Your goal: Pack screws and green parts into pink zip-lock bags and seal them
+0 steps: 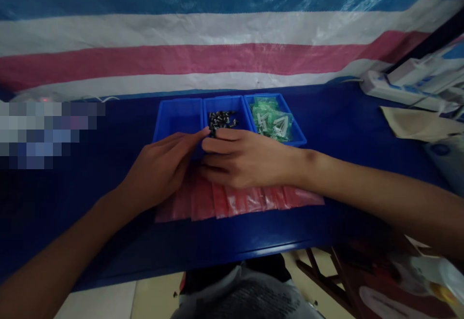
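Note:
My left hand [161, 166] reaches in front of the blue bins with its fingers together, tips close to the middle bin's front edge. My right hand [239, 158] meets it there, fingers curled in. Whatever the fingertips hold is hidden between the hands. Just beyond them, the middle blue bin [225, 98] holds small black parts [221, 117] that look like screws. Below the hands lies a row of overlapping red plastic bags [239, 200], partly covered by the right hand and wrist.
An interior stretch of the left blue bin [181, 116] shows its bare floor. The right blue bin [300, 137] holds green-tinted bags [270, 116] with white pieces. A power strip [387, 92] and beige sheet [409, 123] lie at the right. Striped sheeting [232, 58] hangs behind the blue table [232, 241].

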Demonstrator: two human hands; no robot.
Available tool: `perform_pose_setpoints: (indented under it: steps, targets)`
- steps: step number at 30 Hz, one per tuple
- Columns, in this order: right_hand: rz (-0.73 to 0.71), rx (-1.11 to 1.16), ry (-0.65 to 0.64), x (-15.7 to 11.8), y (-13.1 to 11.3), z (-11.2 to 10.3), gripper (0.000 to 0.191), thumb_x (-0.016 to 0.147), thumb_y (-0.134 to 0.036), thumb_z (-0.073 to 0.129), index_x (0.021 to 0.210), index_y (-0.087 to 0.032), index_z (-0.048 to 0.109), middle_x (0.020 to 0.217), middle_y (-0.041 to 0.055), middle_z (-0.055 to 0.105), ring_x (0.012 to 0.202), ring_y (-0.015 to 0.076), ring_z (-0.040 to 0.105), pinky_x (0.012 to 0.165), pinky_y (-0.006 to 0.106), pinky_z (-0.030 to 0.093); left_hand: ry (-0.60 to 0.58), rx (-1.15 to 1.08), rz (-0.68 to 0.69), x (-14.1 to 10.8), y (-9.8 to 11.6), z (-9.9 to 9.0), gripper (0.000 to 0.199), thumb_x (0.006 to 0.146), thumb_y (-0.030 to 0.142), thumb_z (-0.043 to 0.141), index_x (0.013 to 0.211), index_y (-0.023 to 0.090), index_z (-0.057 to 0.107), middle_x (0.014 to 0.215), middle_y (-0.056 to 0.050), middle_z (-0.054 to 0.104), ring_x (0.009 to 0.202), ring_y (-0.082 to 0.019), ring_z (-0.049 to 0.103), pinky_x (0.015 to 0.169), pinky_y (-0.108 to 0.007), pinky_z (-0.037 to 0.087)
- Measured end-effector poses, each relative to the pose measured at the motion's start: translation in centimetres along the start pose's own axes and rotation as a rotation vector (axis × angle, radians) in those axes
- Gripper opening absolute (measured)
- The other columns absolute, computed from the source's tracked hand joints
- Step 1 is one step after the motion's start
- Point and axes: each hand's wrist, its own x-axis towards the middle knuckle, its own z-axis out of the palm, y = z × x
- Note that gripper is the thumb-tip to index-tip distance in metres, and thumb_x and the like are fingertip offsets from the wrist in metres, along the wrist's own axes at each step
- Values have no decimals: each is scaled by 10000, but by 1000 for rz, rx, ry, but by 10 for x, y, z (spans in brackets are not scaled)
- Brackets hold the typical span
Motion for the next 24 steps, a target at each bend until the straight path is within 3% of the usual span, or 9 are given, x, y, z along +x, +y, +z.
perform_pose_setpoints:
  steps: [4,7,13,20,24]
  targets:
    - [-121,-70,-13,9,0,15,249,1066,-91,643,865,-192,750,831,25,786,1032,222,691,970,366,557,-30,2,16,-2,-1,0,536,1122,123,386,1637,227,489,1383,-87,791,1233,-213,791,993,-333,676]
    - [-166,-90,3,6,0,20,289,1067,-69,613,835,-196,730,814,28,780,940,211,674,930,375,553,-37,2,16,-4,-1,-1,565,1109,123,399,1660,232,463,1408,-93,780,1246,-222,785,1005,-348,678]
    - [-127,-71,114,1,-2,20,289,1035,-44,610,819,-177,750,768,23,757,842,192,648,895,342,546,-57,5,-14,-5,-1,-1,519,1122,157,392,1625,224,504,1428,-97,771,1262,-231,781,1053,-385,677]
    - [-121,-67,-66,7,-6,15,198,1022,-106,707,861,-199,778,787,23,774,1042,216,689,999,344,549,-56,-19,0,-3,-3,-2,541,1106,166,410,1620,301,513,1540,-43,711,1308,-222,765,1122,-381,665]
    - [-124,-52,22,8,-3,13,294,1032,-39,613,830,-180,774,792,37,774,950,204,706,981,340,576,-53,-13,25,-3,-3,-1,481,1106,190,435,1554,307,566,1576,-30,684,1337,-216,749,1173,-385,642]
